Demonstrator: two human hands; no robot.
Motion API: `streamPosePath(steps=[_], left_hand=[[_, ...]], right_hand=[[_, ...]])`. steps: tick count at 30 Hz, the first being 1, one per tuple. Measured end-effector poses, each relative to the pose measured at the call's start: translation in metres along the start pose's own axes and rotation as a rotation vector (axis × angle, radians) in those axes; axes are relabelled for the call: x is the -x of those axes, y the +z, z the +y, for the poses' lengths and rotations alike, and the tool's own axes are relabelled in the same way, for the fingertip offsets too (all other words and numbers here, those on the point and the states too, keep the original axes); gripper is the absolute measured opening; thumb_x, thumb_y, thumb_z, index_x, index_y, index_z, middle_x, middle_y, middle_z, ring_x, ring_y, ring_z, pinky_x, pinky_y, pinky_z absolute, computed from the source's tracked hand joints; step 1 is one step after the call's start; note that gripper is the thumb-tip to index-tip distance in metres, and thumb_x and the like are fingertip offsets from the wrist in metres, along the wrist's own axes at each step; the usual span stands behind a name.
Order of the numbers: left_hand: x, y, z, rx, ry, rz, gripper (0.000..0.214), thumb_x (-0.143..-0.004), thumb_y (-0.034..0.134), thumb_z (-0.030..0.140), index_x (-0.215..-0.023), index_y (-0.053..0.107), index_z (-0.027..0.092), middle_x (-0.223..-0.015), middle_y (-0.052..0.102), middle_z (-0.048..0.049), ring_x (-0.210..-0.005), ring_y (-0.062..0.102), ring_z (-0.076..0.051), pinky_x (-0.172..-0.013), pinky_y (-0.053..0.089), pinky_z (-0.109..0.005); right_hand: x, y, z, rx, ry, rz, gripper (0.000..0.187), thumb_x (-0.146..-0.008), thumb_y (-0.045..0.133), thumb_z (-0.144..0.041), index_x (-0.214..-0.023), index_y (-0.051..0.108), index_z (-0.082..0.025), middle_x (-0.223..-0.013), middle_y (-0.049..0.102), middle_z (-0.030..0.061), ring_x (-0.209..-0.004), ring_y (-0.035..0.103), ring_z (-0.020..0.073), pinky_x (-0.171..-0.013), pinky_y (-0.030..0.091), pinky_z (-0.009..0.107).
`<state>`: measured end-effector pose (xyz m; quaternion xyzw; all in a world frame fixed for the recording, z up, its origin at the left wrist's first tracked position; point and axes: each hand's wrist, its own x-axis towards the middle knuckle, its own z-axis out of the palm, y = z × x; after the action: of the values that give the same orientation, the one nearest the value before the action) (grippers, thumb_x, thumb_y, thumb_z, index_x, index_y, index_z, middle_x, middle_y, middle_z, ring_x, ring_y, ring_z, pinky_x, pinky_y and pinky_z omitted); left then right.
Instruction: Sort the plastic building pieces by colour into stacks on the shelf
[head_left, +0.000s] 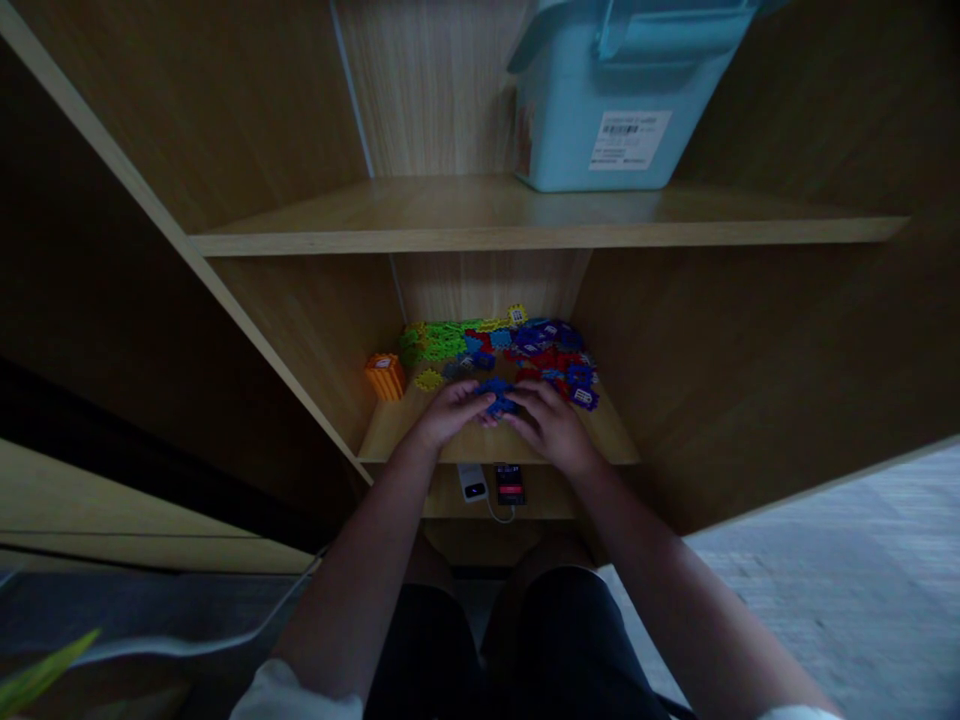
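Observation:
On a low wooden shelf lies a heap of coloured plastic building tiles, green at the left, blue and red at the right. My left hand and my right hand meet at the front of the heap. Both have their fingers closed on a cluster of blue tiles held between them. A single yellow tile lies just left of my left hand.
An orange ribbed block stands at the shelf's left. A white power bank and a dark phone lie on the shelf below, joined by a cable. A pale blue lidded bin sits on the upper shelf.

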<state>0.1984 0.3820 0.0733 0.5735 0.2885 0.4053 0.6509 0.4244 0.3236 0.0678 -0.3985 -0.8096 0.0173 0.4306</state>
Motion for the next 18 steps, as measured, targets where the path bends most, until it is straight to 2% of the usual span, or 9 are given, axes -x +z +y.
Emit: streamPosePath(steps=[4,6,9,11,13,18], left_hand=[[0.000,0.001,0.002,-0.005,0.003,0.033,0.056,-0.074,0.091,0.064,-0.088,0.071,0.014,-0.080,0.080,-0.0074,-0.060,0.072,-0.014,-0.060,0.055,-0.026],[-0.002,0.000,0.002,0.021,0.002,0.098,0.057,-0.074,0.090,0.066,-0.088,0.070,0.015,-0.080,0.081,-0.0078,-0.059,0.071,-0.014,-0.060,0.055,-0.026],[-0.007,-0.004,0.000,0.107,0.019,0.249,0.059,-0.071,0.091,0.067,-0.088,0.064,0.017,-0.075,0.079,-0.0052,-0.055,0.068,-0.013,-0.056,0.052,-0.024],[-0.010,-0.006,-0.002,0.166,0.040,0.342,0.061,-0.069,0.092,0.068,-0.089,0.060,0.019,-0.073,0.078,-0.0031,-0.053,0.065,-0.011,-0.054,0.049,-0.023],[-0.012,-0.008,-0.004,0.187,0.053,0.382,0.062,-0.068,0.092,0.068,-0.089,0.059,0.019,-0.073,0.077,-0.0019,-0.053,0.064,-0.010,-0.054,0.049,-0.023],[-0.013,-0.009,-0.006,0.125,0.054,0.323,0.063,-0.066,0.095,0.065,-0.092,0.062,0.018,-0.075,0.077,-0.0011,-0.055,0.064,-0.009,-0.056,0.049,-0.023]], right_hand=[[-0.001,-0.004,0.002,-0.049,0.049,0.066,0.025,-0.103,0.069,-0.036,-0.128,0.070,-0.030,-0.135,0.068,0.0110,-0.121,0.070,0.0289,-0.105,0.062,0.050],[-0.001,-0.005,0.007,-0.085,0.120,0.118,0.023,-0.101,0.071,-0.037,-0.122,0.069,-0.030,-0.129,0.069,0.0093,-0.107,0.072,0.0262,-0.097,0.063,0.047],[0.000,-0.003,0.018,-0.152,0.266,0.161,0.032,-0.096,0.074,-0.042,-0.123,0.065,-0.029,-0.115,0.073,0.0063,-0.092,0.069,0.0238,-0.089,0.062,0.044],[0.001,0.000,0.026,-0.204,0.319,0.150,0.040,-0.093,0.077,-0.046,-0.125,0.062,-0.028,-0.114,0.074,0.0063,-0.093,0.068,0.0240,-0.089,0.061,0.044],[0.002,0.004,0.031,-0.254,0.325,0.108,0.043,-0.090,0.079,-0.047,-0.124,0.061,-0.027,-0.119,0.074,0.0074,-0.096,0.069,0.0242,-0.091,0.061,0.044],[0.003,0.008,0.033,-0.295,0.314,0.014,0.044,-0.088,0.080,-0.047,-0.123,0.063,-0.027,-0.123,0.074,0.0079,-0.110,0.071,0.0263,-0.100,0.059,0.048]])
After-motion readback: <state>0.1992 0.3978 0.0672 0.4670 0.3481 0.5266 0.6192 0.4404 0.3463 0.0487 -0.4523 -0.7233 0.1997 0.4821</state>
